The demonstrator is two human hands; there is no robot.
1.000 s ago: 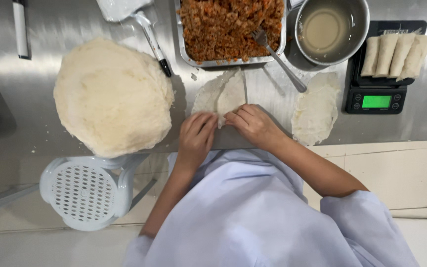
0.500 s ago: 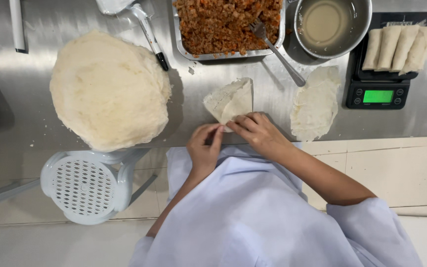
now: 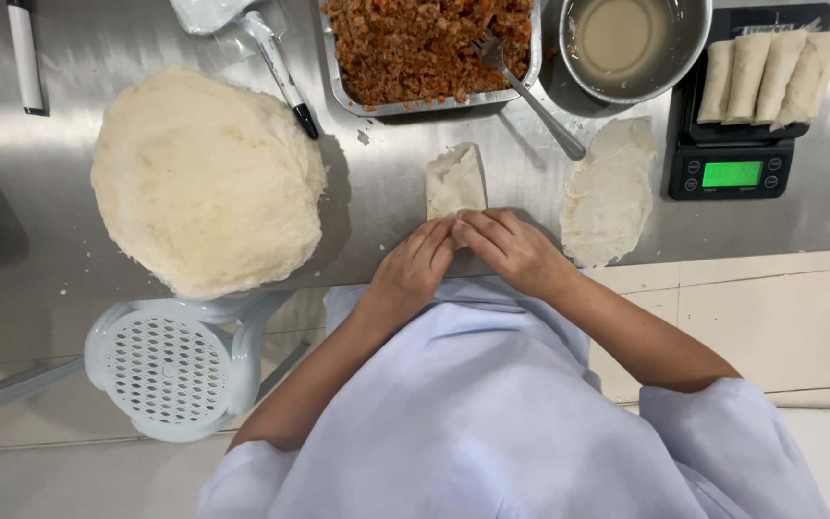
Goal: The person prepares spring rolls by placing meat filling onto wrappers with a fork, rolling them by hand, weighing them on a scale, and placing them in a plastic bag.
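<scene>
1. The left hand [image 3: 413,271] and right hand [image 3: 509,248] lay side by side, fingers nearly flat and closed down on the near end of the wrap [image 3: 454,181], pressing rather than gripping.
2. The wrap sat on the desk [image 3: 386,207], just below the filling tray [image 3: 429,48].
3. It looked thin, soft, light and easily torn; best held at the rolled near edge.
4. Its long axis ran away from the person, toward the tray.

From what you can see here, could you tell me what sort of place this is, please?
Probably a commercial food-prep kitchen: a stainless steel worktable, a big stack of wrappers, a metal tray of minced filling and finished rolls on a digital scale.
</scene>
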